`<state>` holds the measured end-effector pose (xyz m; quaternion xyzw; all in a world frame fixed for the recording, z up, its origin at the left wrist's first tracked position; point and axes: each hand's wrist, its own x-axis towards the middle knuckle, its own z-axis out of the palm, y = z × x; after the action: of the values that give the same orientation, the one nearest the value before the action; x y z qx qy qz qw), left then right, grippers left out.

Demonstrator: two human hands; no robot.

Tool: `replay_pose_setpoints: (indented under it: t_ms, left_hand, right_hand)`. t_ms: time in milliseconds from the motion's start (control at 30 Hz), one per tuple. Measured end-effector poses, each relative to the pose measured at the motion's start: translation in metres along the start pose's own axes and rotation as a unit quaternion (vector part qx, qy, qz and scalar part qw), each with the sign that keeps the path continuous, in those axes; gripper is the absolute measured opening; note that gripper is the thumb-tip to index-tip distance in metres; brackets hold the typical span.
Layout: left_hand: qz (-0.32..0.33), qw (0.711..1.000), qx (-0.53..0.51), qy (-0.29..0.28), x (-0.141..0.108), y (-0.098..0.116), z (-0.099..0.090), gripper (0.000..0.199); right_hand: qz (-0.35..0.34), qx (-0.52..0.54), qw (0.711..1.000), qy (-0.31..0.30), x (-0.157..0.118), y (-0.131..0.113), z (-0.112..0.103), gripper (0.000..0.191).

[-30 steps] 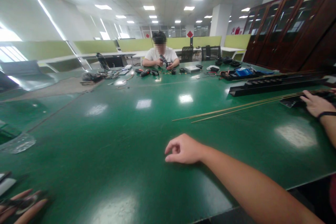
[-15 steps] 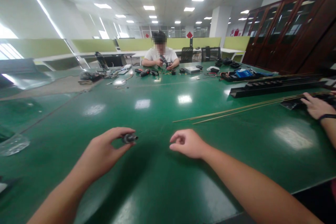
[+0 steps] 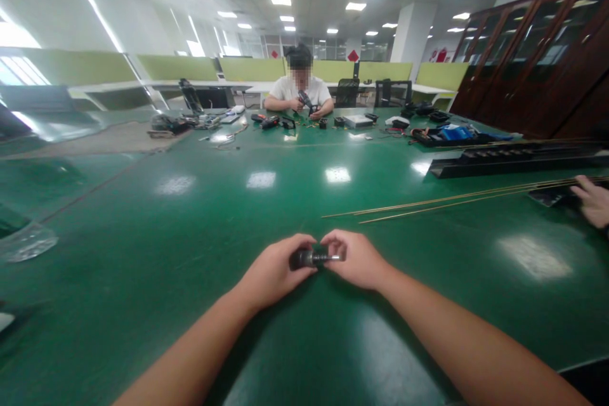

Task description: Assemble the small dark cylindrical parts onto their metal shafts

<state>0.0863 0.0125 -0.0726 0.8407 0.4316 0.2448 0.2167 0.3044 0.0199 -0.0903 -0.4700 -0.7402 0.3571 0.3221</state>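
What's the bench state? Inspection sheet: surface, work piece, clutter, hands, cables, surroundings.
Surface: green tabletop, glossy, with light reflections
Work piece: dark cylindrical part, metal shaft pointing right
Clutter: thin golden rods and black channel at right; assorted tools and electronics along far side
Hands: left hand grips the part; right hand has curled fingers at the shaft, grip unclear
Cables: pale cable, far left-centre, loosely bent
Surroundings: seated person opposite; another person's hand at far right

Co-worker's hand [image 3: 592, 200] at right, cut off by edge. Black part [image 3: 299, 259] partly hidden by fingers, seemingly blurred.
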Motion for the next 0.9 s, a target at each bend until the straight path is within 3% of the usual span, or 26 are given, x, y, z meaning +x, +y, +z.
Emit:
replay_pose_setpoints:
  t_ms: [233,533,900]
  left_hand:
    - [0.060,0.997,-0.015,0.045,0.004,0.010,0.001,0.018]
    - [-0.001,0.997,-0.063,0.034,0.004,0.004,0.008,0.037]
    - [-0.008,0.993,-0.103,0.048,0.005,-0.002,0.012,0.037]
  right_hand:
    - [-0.019,0.006,1.000,-0.008,-0.001,0.001,0.001,0.028]
    - [-0.025,-0.012,0.999,-0.017,-0.001,-0.001,0.001,0.021]
    - [-0.024,-0.010,1.000,-0.012,-0.001,0.001,0.002,0.024]
